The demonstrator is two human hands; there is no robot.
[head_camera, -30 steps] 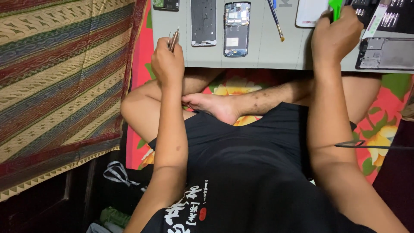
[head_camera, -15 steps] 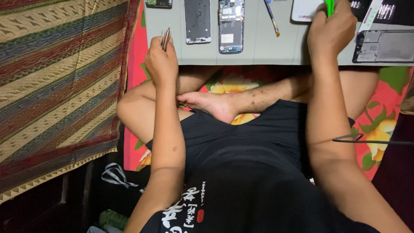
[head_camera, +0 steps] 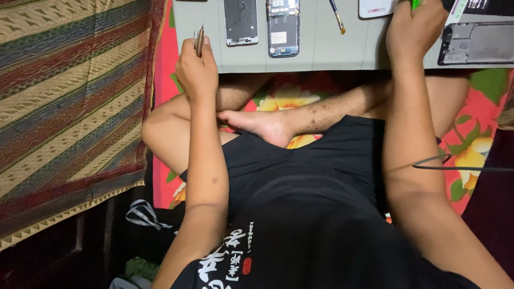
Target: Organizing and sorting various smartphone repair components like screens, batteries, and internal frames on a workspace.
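Grey table (head_camera: 321,53) carries an opened phone (head_camera: 282,27), a back cover (head_camera: 240,21) left of it, and a brush (head_camera: 337,15) right. Left hand (head_camera: 196,69) pinches tweezers (head_camera: 199,40); right hand (head_camera: 415,33) grips a green tool (head_camera: 415,4).

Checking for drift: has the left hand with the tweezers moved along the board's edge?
No. The left hand stays at the grey board's near-left corner, tweezers upright.

head cam | looks steeply down over torso and crossed legs | close | grey work board (head_camera: 321,53) at top edge
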